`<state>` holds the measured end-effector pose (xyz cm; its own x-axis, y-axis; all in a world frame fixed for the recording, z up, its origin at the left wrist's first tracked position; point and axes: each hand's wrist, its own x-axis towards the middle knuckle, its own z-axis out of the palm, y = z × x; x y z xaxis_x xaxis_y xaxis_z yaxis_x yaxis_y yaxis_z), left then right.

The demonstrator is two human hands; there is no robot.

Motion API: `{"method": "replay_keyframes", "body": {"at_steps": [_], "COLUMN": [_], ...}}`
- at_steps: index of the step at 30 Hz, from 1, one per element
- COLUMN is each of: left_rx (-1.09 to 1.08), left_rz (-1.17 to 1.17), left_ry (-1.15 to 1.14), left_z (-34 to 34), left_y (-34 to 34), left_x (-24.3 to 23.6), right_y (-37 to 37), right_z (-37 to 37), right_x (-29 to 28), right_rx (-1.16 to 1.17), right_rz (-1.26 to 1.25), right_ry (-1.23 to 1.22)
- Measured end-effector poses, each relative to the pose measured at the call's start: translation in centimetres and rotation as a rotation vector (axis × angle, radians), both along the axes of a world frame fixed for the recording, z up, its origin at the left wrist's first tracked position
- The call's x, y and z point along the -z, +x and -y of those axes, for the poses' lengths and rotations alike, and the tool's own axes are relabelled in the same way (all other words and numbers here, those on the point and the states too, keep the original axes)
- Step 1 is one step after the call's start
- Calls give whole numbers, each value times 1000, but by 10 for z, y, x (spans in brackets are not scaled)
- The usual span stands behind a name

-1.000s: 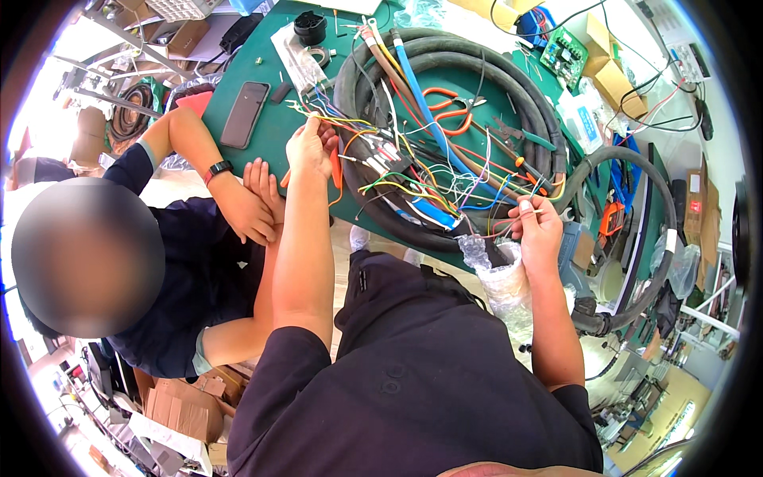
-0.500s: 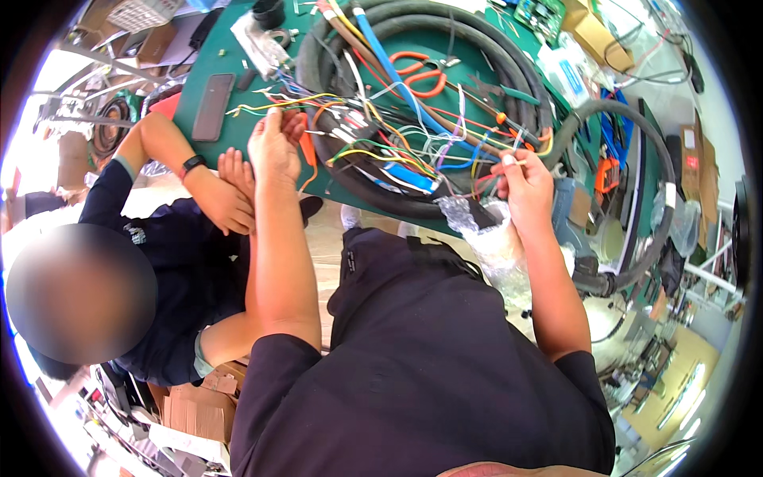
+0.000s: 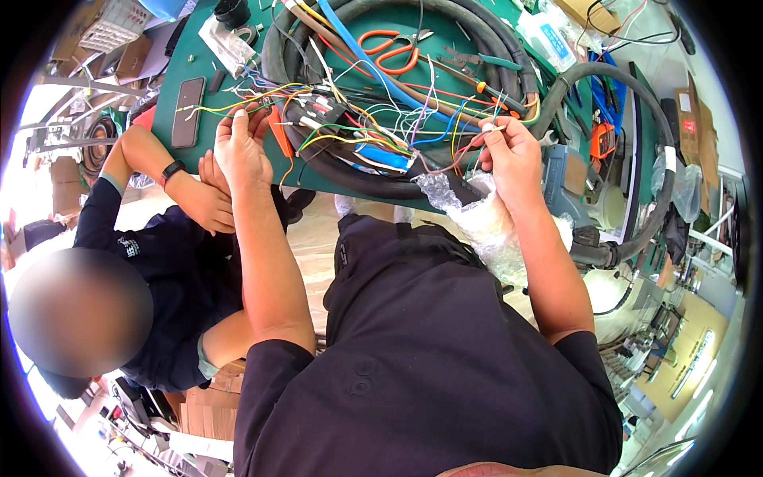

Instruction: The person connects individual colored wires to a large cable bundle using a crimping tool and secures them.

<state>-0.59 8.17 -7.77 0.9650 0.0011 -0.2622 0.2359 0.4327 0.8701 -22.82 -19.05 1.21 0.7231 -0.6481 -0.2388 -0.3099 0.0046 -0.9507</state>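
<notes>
Over the left side of the green workbench (image 3: 164, 119), my left hand (image 3: 242, 151) is closed, its thumb and fingers pinching thin yellow and green wires (image 3: 211, 110). My right hand (image 3: 509, 159) pinches a thin dark red wire (image 3: 445, 168) beside the coil; its tip is hidden by the fingers. Between my hands, many coloured wires fan out across a thick black cable coil (image 3: 276, 52). A blue cable (image 3: 350, 36) crosses the coil. Just right of my left fingers lies an orange-handled tool (image 3: 280, 131). Crumpled bubble wrap (image 3: 493, 226) hangs at the bench edge below my right hand.
Inside the coil lie orange-handled scissors (image 3: 389, 57), teal-handled pliers (image 3: 501, 61) and an orange-and-black screwdriver (image 3: 494, 94). A phone (image 3: 189, 115) rests at left. A co-worker's forearm (image 3: 195, 191) leans close to my left arm. A thick cable loop (image 3: 666, 119) arches at right.
The whole view has shifted, so the bench and its things appear higher and further left. Both hands keep their pinch; the right hand sits slightly nearer to me relative to the screwdriver.
</notes>
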Motion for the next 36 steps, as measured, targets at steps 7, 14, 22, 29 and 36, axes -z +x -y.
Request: {"method": "replay_keyframes", "body": {"at_steps": [7, 14, 22, 29, 36], "left_rx": [37, 577, 446, 493, 635], "left_rz": [366, 273, 247, 254, 247], "left_ry": [818, 720, 402, 35, -246], "left_z": [5, 11, 29, 81, 130], "left_y": [-32, -58, -61, -75, -107], "left_x": [-43, -63, -85, -115, -123], "right_y": [-1, -2, -1, -2, -6], "right_z": [2, 0, 1, 1, 4], "right_x": [4, 0, -1, -1, 3], "right_rx": [-4, 9, -41, -55, -74], "right_rz": [10, 11, 23, 9, 49], "right_ry": [15, 63, 42, 6, -49]}}
